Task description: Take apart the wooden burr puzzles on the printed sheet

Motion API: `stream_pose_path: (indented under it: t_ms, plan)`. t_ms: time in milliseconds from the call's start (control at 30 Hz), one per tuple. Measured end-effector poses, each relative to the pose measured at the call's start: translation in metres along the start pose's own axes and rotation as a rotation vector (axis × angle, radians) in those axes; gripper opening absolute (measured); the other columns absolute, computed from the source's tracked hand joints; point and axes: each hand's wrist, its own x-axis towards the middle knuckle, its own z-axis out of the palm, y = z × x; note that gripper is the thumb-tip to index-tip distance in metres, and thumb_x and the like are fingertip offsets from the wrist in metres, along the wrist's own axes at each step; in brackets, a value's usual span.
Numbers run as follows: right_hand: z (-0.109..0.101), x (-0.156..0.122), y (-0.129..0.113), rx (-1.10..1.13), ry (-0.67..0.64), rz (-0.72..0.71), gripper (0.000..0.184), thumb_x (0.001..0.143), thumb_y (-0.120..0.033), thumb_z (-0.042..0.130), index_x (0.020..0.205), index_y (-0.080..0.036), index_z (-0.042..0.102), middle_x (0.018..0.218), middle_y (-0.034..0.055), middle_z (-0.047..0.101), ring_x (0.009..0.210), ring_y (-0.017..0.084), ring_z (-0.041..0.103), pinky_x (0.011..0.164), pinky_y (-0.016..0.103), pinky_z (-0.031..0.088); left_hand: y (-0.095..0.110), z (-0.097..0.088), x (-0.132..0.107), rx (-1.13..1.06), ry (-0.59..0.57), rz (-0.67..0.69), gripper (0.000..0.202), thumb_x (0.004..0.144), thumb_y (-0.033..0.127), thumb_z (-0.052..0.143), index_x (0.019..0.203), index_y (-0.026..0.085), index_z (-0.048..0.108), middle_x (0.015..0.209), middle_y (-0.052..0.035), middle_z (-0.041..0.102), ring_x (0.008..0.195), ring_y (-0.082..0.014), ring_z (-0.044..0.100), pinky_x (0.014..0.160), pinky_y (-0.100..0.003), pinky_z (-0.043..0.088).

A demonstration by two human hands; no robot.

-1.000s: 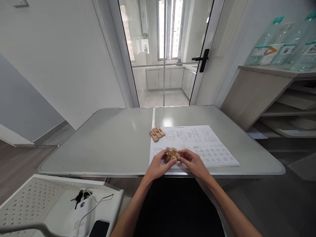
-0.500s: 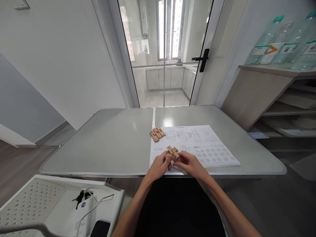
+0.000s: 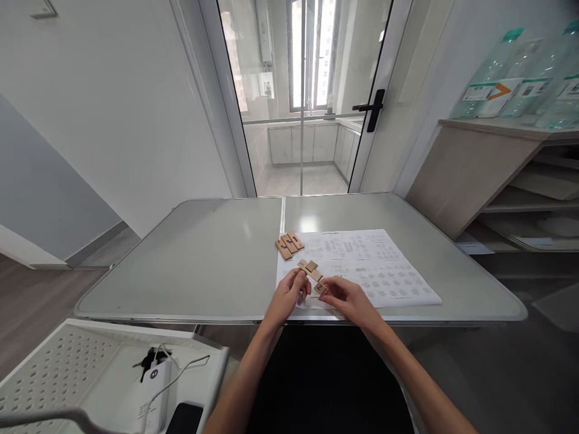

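Note:
My left hand (image 3: 288, 294) is closed on a small cluster of joined wooden puzzle pieces (image 3: 310, 269), holding it up over the printed sheet (image 3: 389, 265). Between the fingertips of my right hand (image 3: 346, 294) is a single wooden puzzle piece (image 3: 320, 289), with a dark mark like a 2 or Z on its end. This piece is close beside the lower right of the cluster; whether they touch I cannot tell. Several notched flat wooden pieces (image 3: 289, 245) lie side by side on the sheet's upper left corner. Small line drawings cover the sheet.
The grey folding table (image 3: 203, 259) has a metal rim and a centre seam. At lower left, a white cart tray (image 3: 99, 367) holds keys (image 3: 147, 360), a white power bank (image 3: 156, 392) with a cable and a black phone (image 3: 184, 419). Bottles (image 3: 493, 72) stand on the shelf (image 3: 493, 157) at right.
The hands have moved slightly apart. The left hand's cluster has shifted left and up, and the right hand's marked wooden piece now shows separately below it. The flat pieces stay put.

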Motion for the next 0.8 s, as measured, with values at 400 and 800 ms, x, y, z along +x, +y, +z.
stream_pose_path:
  t_ms: [400,800]
  plan:
    - [0.008,0.003,0.012,-0.342,0.289,-0.072,0.044,0.093,-0.066,0.062,0.081,-0.024,0.059,0.085,0.0065,0.064,0.078,0.024,0.058,0.072,0.037,0.047,-0.009,-0.001,0.004,-0.115,0.121,-0.001,0.051,0.096,0.065,0.054,0.116,0.018,0.049,0.07,0.0037,0.059,0.056,-0.011,0.052,0.059,-0.026,0.04]
    - [0.015,0.004,0.019,-0.473,0.351,-0.059,0.035,0.096,-0.058,0.061,0.093,-0.023,0.062,0.099,0.0099,0.063,0.097,0.03,0.06,0.087,0.044,0.049,-0.012,0.001,0.004,-0.079,0.097,0.017,0.052,0.099,0.061,0.052,0.125,0.017,0.045,0.081,0.0008,0.062,0.061,-0.0113,0.055,0.063,-0.027,0.043]
